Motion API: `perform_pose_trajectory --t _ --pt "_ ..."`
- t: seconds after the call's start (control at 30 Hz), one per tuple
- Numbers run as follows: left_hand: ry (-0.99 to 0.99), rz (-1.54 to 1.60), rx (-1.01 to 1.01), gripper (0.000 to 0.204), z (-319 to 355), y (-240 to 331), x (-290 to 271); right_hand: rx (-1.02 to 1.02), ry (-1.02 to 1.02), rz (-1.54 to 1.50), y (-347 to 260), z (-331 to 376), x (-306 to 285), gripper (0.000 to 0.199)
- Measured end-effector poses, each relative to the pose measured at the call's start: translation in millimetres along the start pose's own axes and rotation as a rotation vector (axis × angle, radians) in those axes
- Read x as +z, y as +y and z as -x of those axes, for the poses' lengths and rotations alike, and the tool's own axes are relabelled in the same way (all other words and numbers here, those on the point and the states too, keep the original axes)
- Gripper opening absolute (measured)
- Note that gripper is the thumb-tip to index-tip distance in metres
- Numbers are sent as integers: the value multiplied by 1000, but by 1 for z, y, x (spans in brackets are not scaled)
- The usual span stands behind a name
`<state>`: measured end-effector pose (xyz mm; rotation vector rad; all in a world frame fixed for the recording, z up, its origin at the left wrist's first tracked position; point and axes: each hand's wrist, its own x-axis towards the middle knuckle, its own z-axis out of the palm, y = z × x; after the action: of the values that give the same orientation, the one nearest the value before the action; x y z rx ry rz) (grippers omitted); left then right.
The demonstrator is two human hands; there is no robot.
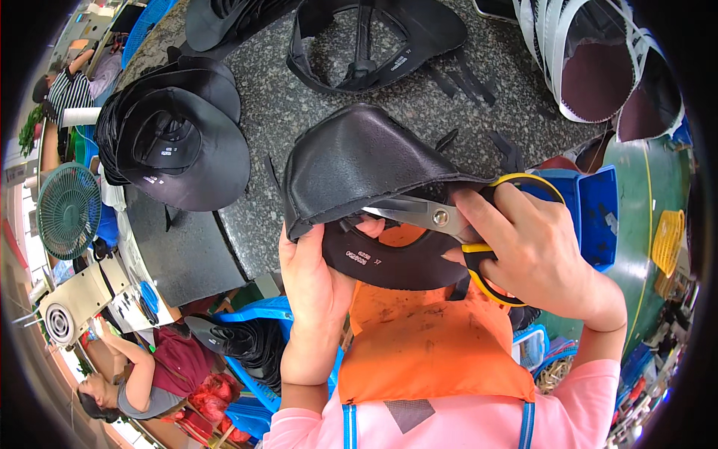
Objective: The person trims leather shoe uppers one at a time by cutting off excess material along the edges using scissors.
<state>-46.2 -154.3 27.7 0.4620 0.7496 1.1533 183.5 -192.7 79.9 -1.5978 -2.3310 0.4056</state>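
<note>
A black leather shoe upper [359, 153] hangs over the front of the stone worktop, its shiny outer side up and its lining showing below. My left hand [315, 269] is closed round its left edge, with fingertips showing inside the opening. In my right hand [535, 243] is a pair of scissors [419, 212] with yellow and black handles, my fingers through the loops. The blades point left and lie at the upper's edge, close to my left fingertips. Whether they are parted there, I cannot tell.
Stacked black uppers [202, 168] lie left, another upper [426, 45] at the back. White-edged dark red pieces [598, 71] stand back right. Black offcuts [471, 81] litter the speckled worktop [258, 97]. A blue bin [598, 217] stands right, a green fan [69, 209] left. Other people sit at left.
</note>
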Motion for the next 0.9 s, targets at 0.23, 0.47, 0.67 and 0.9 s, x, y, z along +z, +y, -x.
perform_pose_trajectory --t 0.23,0.47,0.67,0.9 --pt "7 -64 13 27 7 -5 9 10 64 5 -5 -2 6 51" --pt "112 106 23 26 10 -10 17 -2 98 -1 -5 -3 10 56" --pt "141 134 -11 30 13 -10 14 -28 103 23 -4 0 12 49" --pt "54 64 -44 44 12 -7 12 49 39 -122 -4 -1 10 51"
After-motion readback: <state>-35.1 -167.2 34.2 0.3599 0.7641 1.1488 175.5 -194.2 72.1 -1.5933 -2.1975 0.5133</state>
